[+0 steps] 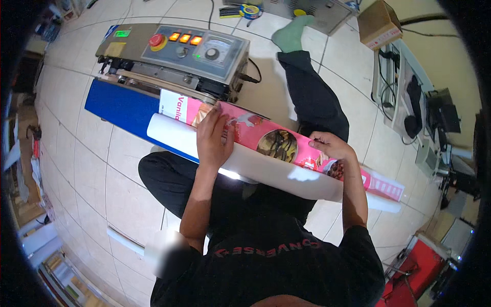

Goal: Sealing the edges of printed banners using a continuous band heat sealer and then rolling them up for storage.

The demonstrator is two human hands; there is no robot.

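A long pink printed sheet (245, 123) with food pictures lies across my lap, its near side curled into a white roll (271, 169). Its left part rests over the blue conveyor belt (123, 105) of a band sealing machine (204, 61), with the far edge against the machine's front. My left hand (212, 138) lies on the sheet close to that front, fingers stretched toward the edge. Farther right, my right hand (331, 147) pinches the sheet's far edge between thumb and fingers.
Lit orange switches (184, 38) and a red stop button (157, 42) sit on the machine's top. My outstretched leg (317, 92) ends in a green sock. A tape measure (250, 11) and a cardboard box (379, 24) are beyond. A red chair (417, 271) stands at lower right.
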